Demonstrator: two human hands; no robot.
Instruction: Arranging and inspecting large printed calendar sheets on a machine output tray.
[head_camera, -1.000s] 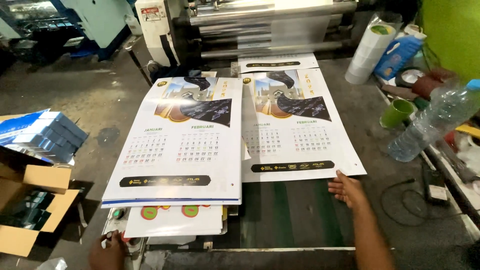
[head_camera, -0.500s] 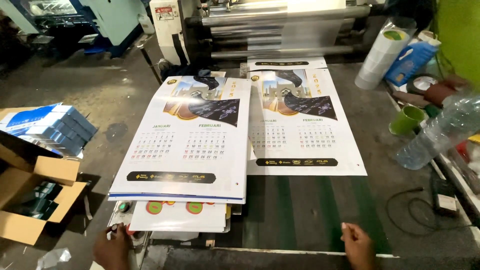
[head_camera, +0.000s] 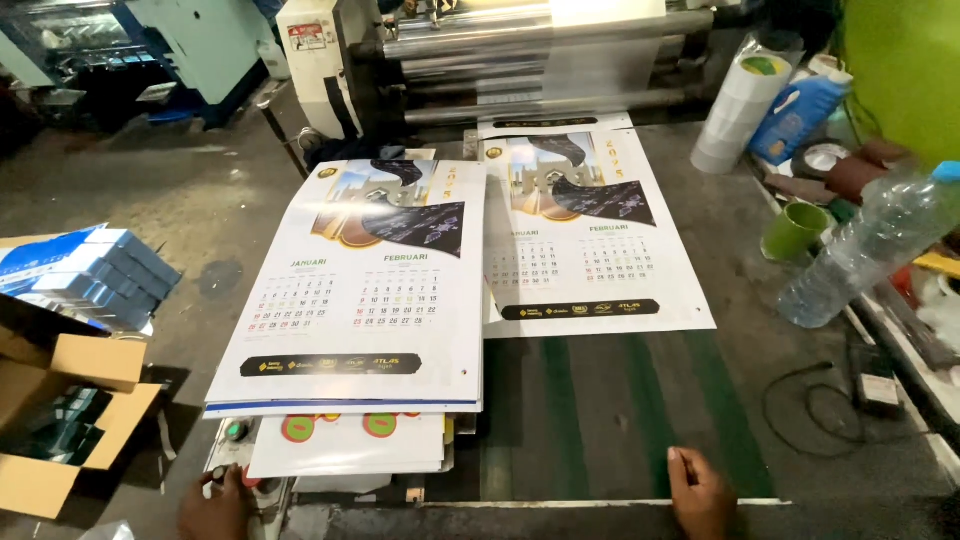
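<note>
Beyond right hand (head_camera: 700, 492), calendar sheet (head_camera: 590, 235), well apart

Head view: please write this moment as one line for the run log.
left hand: at machine edge, empty | right hand: on belt edge, empty | calendar stack: left | single calendar sheet: on green belt

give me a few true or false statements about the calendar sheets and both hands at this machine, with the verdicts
1. The right hand rests on the green belt, clear of the single calendar sheet. True.
2. The left hand is lifting the calendar stack. False: it sits at the table's near edge, below the stack, on a small knob.
3. The single sheet lies to the right of the stack. True.
4. The plastic bottle stands on the stack. False: it leans at the right edge, beside a green cup.
</note>
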